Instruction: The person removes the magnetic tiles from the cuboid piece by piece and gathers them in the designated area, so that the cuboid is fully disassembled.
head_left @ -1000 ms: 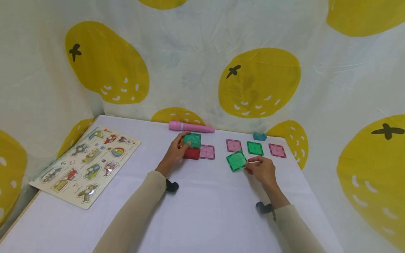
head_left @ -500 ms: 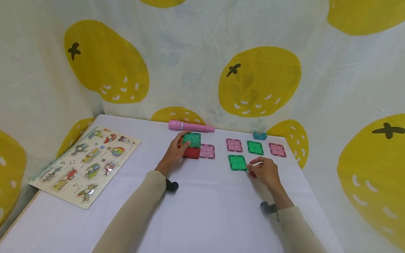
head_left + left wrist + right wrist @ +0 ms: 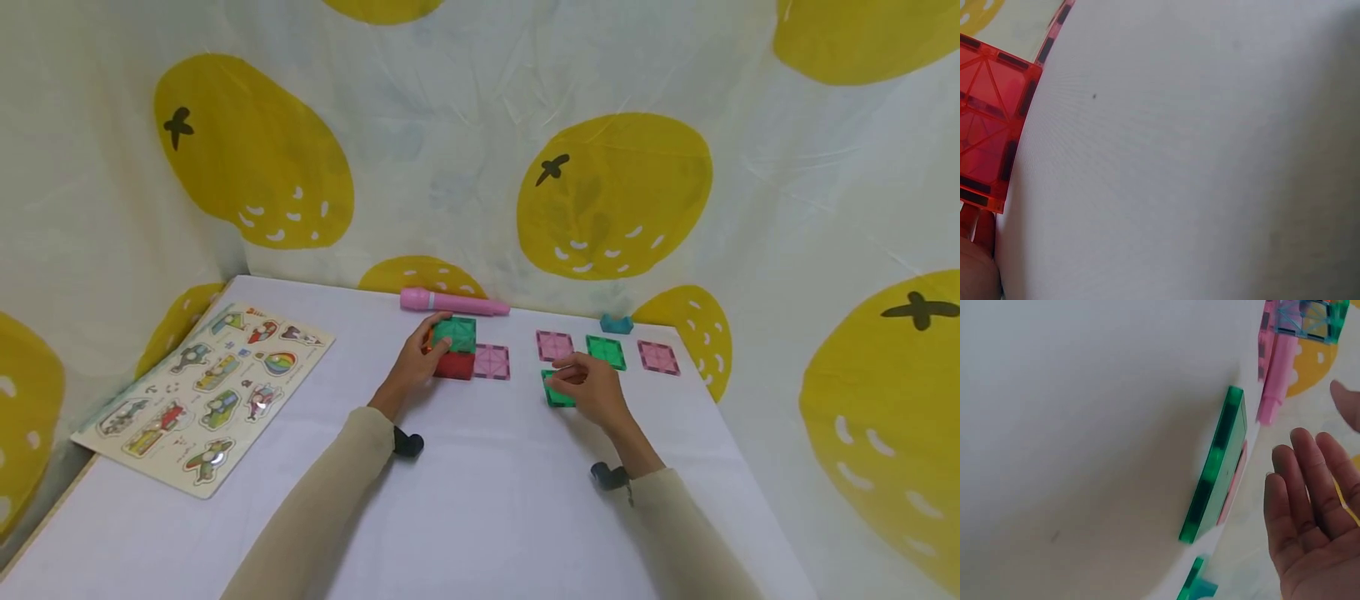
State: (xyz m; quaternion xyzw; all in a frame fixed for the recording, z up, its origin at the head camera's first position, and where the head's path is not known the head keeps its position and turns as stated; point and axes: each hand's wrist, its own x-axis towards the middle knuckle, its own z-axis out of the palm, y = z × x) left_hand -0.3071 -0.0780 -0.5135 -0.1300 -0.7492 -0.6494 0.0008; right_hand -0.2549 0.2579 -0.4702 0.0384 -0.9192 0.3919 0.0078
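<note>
A picture puzzle board (image 3: 204, 387) is seen at the far left of the white table (image 3: 480, 508), well apart from the work. Near the table's middle, the left hand (image 3: 415, 364) is curled against a small upright build of magnetic tiles: a green tile (image 3: 454, 333) forms the top and a red tile (image 3: 455, 365) the near wall, with the thumb laid on the green top; a pink tile (image 3: 491, 362) lies flat, touching the build on its right. Behind it, a pink pen-shaped toy (image 3: 453, 302) lies along the backdrop. Further right, the right hand (image 3: 592, 387) is held over a loose green tile (image 3: 556, 392) lying flat on the table; in the right wrist view the fingers (image 3: 1310, 487) are shown straight and relaxed, with nothing gripped. Beyond it, a row of flat tiles is laid out: pink (image 3: 554, 345), green (image 3: 605, 352), pink (image 3: 658, 357), with a small blue block (image 3: 616, 324) behind. The step in hand is judged to be the taking of the loose green tile for the build. The next move is judged to call for an edge pinch, since the tile lies flush with the table.
</note>
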